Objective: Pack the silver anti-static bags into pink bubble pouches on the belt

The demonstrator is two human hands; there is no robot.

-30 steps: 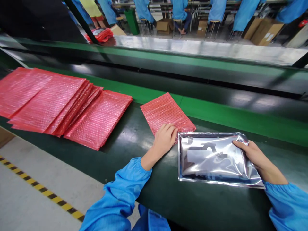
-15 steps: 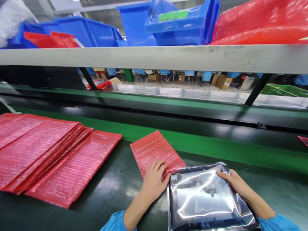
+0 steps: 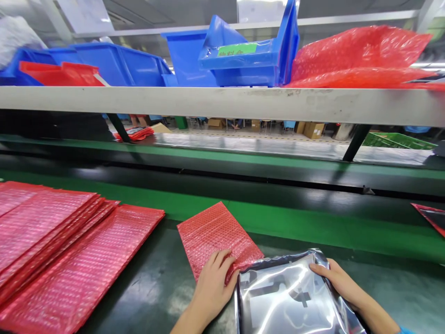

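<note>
The left hand (image 3: 212,285) rests on the near end of a single red bubble-wrap pouch (image 3: 215,234) lying on the dark green worktop (image 3: 160,287). Its fingers are bent over the pouch's edge and the thumb is hidden, so I cannot tell whether it grips. Touching that edge on the right, a shiny silver foil bag (image 3: 281,301) lies in the near centre. The right hand (image 3: 339,280) is closed on its far right edge. A fanned stack of red bubble-wrap pouches (image 3: 62,250) lies at the near left. Far above, a grey shelf (image 3: 222,102) carries blue plastic bins (image 3: 250,51).
</note>
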